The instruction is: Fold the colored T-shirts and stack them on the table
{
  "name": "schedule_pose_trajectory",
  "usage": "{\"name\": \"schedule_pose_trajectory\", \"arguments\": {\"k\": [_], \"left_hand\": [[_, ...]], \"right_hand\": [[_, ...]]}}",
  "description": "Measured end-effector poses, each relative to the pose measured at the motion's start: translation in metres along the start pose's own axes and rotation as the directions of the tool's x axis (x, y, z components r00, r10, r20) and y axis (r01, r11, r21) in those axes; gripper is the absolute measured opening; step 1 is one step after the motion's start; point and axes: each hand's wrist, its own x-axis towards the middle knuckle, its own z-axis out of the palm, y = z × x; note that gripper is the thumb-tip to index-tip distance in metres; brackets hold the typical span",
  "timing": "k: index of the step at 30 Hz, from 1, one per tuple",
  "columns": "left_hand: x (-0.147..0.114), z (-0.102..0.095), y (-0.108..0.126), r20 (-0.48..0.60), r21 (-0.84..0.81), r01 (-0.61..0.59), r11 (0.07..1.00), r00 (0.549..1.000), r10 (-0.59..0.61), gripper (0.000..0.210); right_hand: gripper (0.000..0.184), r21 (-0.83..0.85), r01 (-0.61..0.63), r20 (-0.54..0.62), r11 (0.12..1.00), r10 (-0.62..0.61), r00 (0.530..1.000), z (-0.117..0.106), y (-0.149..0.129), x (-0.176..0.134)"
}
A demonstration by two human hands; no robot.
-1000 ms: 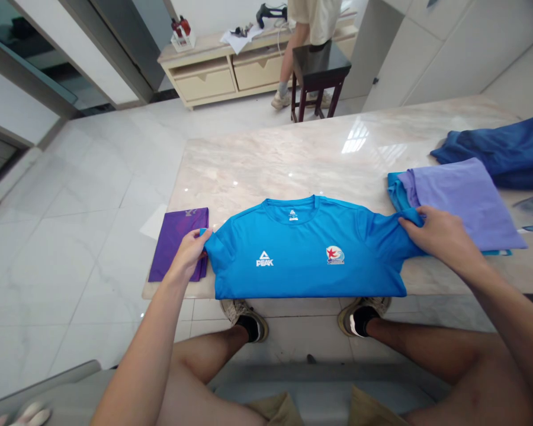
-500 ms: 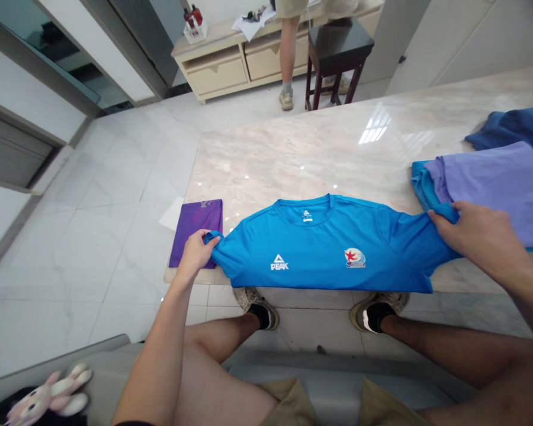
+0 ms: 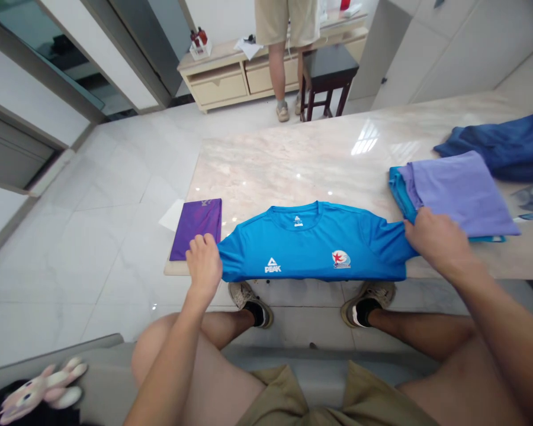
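A blue T-shirt with a white PEAK logo and a round badge lies front up along the near edge of the marble table. My left hand grips its left sleeve end, fingers curled over the cloth. On the other side my right hand is closed on the opposite sleeve. Just beyond my left hand is a folded purple garment. A folded lilac garment lies on blue cloth beside my right hand.
The marble table spans the middle. Dark blue clothing lies at its far right. Beyond stand a dark stool, a person and a low cabinet. A plush toy sits at lower left.
Both hands still hold the sleeves; my right hand has moved left and the left fingers have curled over. The person in the background shows more fully as the view has shifted.
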Motion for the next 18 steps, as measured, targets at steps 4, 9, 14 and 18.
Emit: {"name": "schedule_pose_trajectory", "arguments": {"k": [4,9,14,18], "left_hand": [[-0.037,0.046,0.062,0.165,-0.1,-0.299,0.949,0.936,0.312,0.053],[-0.049,0.081,0.083,0.123,-0.113,-0.262,0.958,0.954,0.275,0.067],[-0.009,0.072,0.063,0.077,-0.168,-0.205,0.964,0.972,0.22,0.061],[0.021,0.067,0.049,0.019,-0.107,-0.07,0.992,0.997,0.073,0.04]], "right_hand": [[0.052,-0.001,0.324,-0.322,0.946,-0.307,0.896,0.012,-0.05,-0.049],[0.06,0.218,0.501,-0.328,0.838,-0.421,0.846,0.068,-0.107,-0.076],[0.058,0.342,0.447,-0.373,0.827,-0.317,0.872,0.082,-0.106,-0.047],[0.046,0.372,0.255,-0.304,0.893,-0.142,0.942,0.076,-0.099,-0.021]]}}
